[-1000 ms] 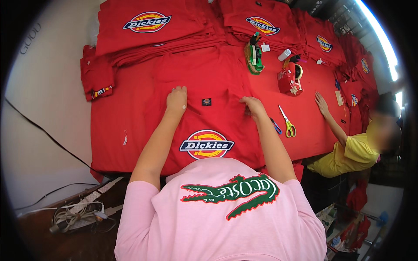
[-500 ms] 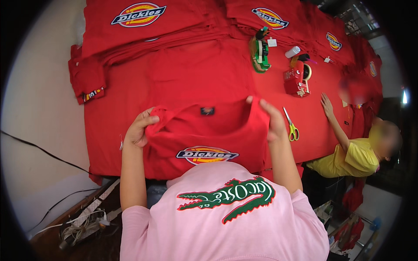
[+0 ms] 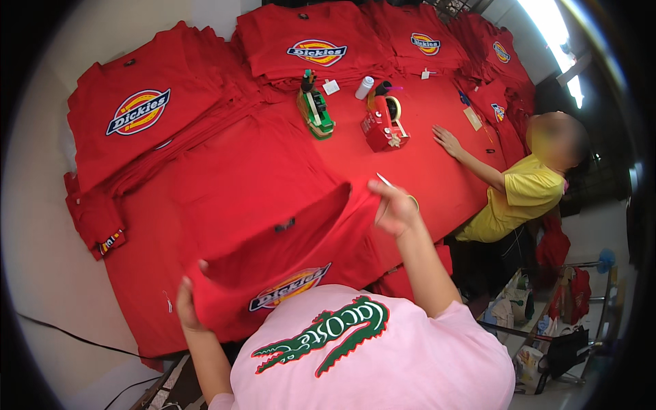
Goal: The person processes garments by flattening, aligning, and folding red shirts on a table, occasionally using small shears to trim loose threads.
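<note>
Head view: the shirt [image 3: 290,256] spans the lower left to the centre of the frame, partly raised off the table [image 3: 427,181], its front sagging.
Left hand [image 3: 186,306]: grasps a corner of the shirt at lower left, thumb tip showing above the cloth; the fingers are slightly blurred.
Right hand [image 3: 396,210]: grips the opposite edge near the frame's centre; the exact finger contact is partly hidden.
Neck: gapes between the hands, with a dark label [image 3: 285,225] inside.
Weight: looks light, easily borne by two pinches.
Stiffness: soft and limp; it should droop wherever unsupported.
Surface: matte cloth, probably not slippery.
Fragility: unlikely to break, though the neckline could stretch; the print [image 3: 290,287] is probably stiffer and better left uncreased.
Best hold: both shoulders, wide apart, clear of the print.
Scissors [image 3: 383,179]: mostly hidden behind the right hand, a blade tip near the cloth.
</note>
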